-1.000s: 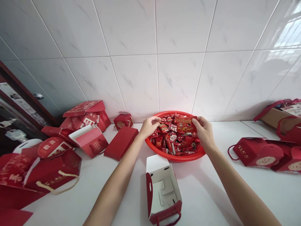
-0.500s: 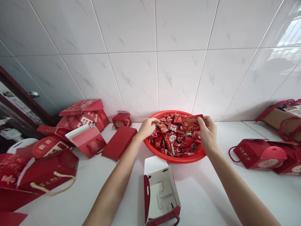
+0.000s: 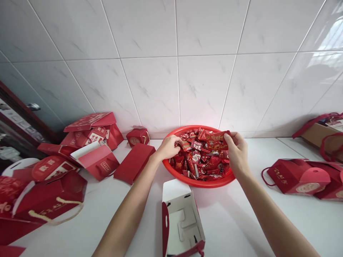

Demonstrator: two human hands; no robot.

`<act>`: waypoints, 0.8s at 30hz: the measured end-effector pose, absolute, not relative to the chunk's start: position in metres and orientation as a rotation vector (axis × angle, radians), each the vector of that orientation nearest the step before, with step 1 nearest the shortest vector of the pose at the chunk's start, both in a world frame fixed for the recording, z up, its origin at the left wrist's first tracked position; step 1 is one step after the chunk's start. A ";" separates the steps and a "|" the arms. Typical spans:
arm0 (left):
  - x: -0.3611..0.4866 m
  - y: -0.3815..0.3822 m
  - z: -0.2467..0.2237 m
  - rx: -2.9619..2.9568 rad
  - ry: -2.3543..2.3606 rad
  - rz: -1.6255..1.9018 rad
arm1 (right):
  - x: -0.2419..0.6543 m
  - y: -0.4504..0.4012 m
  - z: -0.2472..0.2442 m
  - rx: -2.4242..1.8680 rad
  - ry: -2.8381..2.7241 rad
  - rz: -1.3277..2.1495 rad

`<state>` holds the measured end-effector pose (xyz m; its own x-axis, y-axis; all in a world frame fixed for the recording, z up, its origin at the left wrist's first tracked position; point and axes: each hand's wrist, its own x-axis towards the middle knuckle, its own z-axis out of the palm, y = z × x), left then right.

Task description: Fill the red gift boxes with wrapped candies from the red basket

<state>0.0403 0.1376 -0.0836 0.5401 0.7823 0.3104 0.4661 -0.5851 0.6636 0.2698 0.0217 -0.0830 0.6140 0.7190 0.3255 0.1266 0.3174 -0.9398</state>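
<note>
A red plastic basket full of small wrapped candies stands against the tiled wall. My right hand pinches the right end of a flat red packet with gold print, held over the candies. At the basket's left side, my left hand has its fingers curled down onto a wrapped candy with a gold and red wrapper; the fingertips are partly hidden. Just in front of the basket lies an open gift box, red outside and white inside, with its flap up and nothing in it.
Several red gift boxes crowd the left side, near a flat red box and a small one by the wall. More red boxes stand at the right. Behind them is a brown carton with red ribbon.
The fingers of my left hand have curled in and moved slightly right over the candies. My right hand keeps the red packet in nearly the same place. The view has shifted slightly.
</note>
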 end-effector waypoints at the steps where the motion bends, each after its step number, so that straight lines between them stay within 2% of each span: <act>1: 0.041 0.136 -0.083 2.288 0.967 0.763 | 0.270 0.022 -0.083 -1.213 -0.856 0.461; 6: 0.043 0.132 -0.079 2.364 0.819 0.507 | 0.269 0.021 -0.084 -1.223 -0.864 0.480; 12: 0.045 0.133 -0.081 2.386 0.810 0.452 | 0.269 0.022 -0.084 -1.216 -0.872 0.501; 24: 0.039 0.130 -0.080 1.787 0.732 0.911 | 0.267 0.021 -0.083 -1.197 -0.899 0.620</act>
<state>0.0389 0.1304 -0.0801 0.5404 0.8007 0.2586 0.0797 -0.3547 0.9316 0.2669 0.0205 -0.0828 0.5231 0.8123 0.2580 0.0481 0.2741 -0.9605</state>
